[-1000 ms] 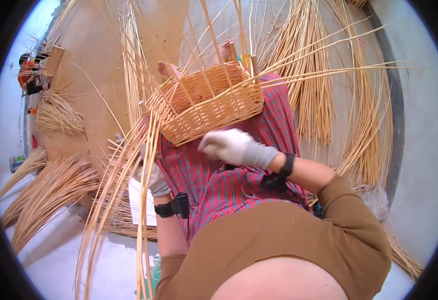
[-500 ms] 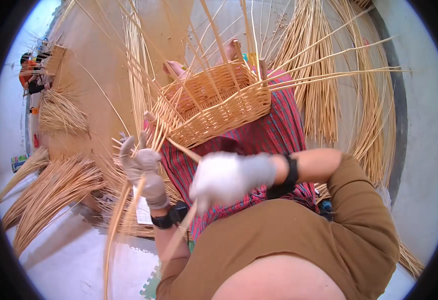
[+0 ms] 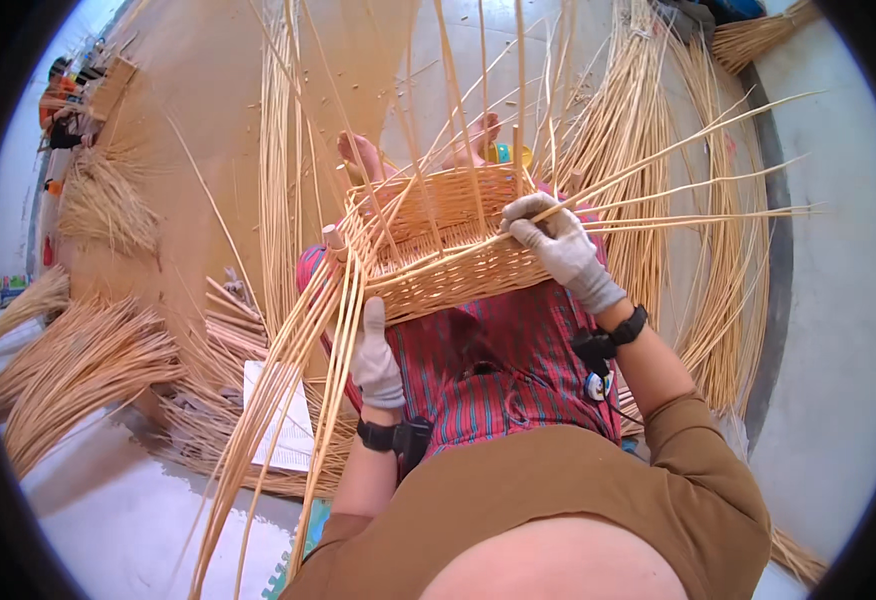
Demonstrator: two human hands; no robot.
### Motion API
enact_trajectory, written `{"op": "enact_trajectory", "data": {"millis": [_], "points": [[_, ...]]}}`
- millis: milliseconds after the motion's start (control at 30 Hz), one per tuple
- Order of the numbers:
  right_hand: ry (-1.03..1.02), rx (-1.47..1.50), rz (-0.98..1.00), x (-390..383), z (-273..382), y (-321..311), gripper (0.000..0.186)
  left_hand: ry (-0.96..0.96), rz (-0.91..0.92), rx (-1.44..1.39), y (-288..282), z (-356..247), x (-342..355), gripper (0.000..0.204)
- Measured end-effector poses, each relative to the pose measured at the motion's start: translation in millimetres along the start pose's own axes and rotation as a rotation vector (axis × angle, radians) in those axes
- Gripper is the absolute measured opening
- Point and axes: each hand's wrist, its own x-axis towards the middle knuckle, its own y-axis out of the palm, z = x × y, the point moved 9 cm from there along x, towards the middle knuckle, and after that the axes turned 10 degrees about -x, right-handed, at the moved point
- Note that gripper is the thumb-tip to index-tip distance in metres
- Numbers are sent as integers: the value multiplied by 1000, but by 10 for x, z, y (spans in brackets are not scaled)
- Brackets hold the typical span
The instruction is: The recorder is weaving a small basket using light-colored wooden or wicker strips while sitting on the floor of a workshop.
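A half-woven wicker basket [image 3: 468, 285] rests tilted on my lap, its upright stakes fanning away from me. My right hand [image 3: 563, 250], in a white glove, is closed at the near right rim, thumb and fingers pinching a wicker rod [image 3: 638, 178] that runs out to the right. At the near left corner is my left hand [image 3: 374, 360], also gloved, thumb upright against the woven side. Its other fingers are hidden behind the basket and rods. Long loose wicker rods [image 3: 268, 400] spill from that corner toward me. A short wooden peg [image 3: 333, 238] stands there.
Striped red cloth [image 3: 498, 370] covers my lap. Bundles of wicker lie on the floor at left [image 3: 88, 365] and right [image 3: 623, 110]. A printed sheet [image 3: 278, 415] lies left of my left forearm. Another person [image 3: 58, 105] sits at the far left.
My right hand has moved from above my lap to the basket's right rim. My left hand has shifted right to the near left corner. The basket has turned and come slightly nearer.
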Motion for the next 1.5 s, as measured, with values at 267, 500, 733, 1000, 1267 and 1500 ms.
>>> {"op": "enact_trajectory", "data": {"millis": [267,500,733,1000,1267,1500], "points": [[-18,-70,-228,111,-127,34,11,-80,335,125,293,172,493,86],[-505,-270,-255,-373,663,412,15,-176,277,-42,293,398,479,72],[-320,-467,8,455,1264,931,18,-318,145,-123,195,590,481,63],[-525,-1085,-136,1884,866,1903,48,-195,-69,230,-120,845,604,88],[-441,-590,-392,1911,679,1666,73,-152,-155,313,-192,703,622,79],[-221,71,-536,2119,1035,1443,35,-245,-76,-285,46,641,542,64]]}}
